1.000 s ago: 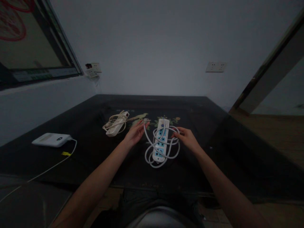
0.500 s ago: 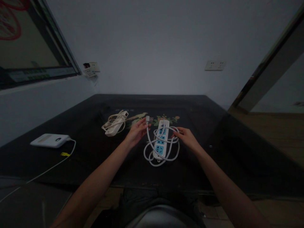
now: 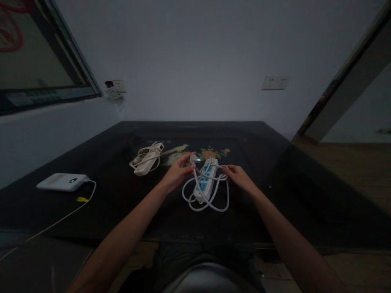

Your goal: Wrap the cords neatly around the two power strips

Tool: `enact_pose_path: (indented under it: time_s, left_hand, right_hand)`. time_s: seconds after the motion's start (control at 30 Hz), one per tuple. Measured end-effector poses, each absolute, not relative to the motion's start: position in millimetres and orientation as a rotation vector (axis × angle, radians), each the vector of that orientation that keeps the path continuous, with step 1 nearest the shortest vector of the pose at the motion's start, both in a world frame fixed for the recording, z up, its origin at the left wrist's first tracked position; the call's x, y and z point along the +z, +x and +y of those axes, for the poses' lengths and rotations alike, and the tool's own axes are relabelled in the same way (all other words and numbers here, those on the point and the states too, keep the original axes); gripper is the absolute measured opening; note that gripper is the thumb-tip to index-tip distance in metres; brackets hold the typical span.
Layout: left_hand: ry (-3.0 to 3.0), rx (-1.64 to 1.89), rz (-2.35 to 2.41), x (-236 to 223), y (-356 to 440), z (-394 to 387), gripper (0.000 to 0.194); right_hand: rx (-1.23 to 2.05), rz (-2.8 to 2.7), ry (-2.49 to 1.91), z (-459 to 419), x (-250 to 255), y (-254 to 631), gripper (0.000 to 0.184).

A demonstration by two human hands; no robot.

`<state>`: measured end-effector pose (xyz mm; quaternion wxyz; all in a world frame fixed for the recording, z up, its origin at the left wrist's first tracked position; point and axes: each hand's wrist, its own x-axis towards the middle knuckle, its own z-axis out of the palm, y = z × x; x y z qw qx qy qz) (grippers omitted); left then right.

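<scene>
Left hand [image 3: 179,173] held the plug [image 3: 193,158] between thumb and fingers, prongs toward the right. Right hand [image 3: 240,176] pinched a loop of the white cord [image 3: 228,196]. Power strip [image 3: 199,189] sat between the hands, a little nearer the body — loops crossing its face. Older strip [image 3: 143,167] lay left of the left hand. Judgement: a light grip on the plug body, with one loop freed at a time and slack kept, seemed best — hard pulling risked tightening the crossings.
</scene>
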<state>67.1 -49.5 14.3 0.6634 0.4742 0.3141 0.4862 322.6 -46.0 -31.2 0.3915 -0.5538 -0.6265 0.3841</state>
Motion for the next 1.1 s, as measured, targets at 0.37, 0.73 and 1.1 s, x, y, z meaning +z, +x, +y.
enact_pose_path:
  time_s: [0.37,0.73,1.1]
  left_hand:
    - [1.265,0.966,0.72,11.8,69.9,-54.3,0.049]
    - [1.096,0.958,0.617,43.5,75.4,-82.1,0.04]
    - [1.634,1.054,0.729,75.9,157.4,-153.0,0.029]
  right_hand:
    - [0.671,-1.727,-1.587,-48.1,-23.0,333.7,0.032]
    - [0.698,-1.551,-1.266,-123.9,38.2,346.4,0.037]
    - [0.146,-1.532,-1.321,-224.8,34.0,314.7,0.01]
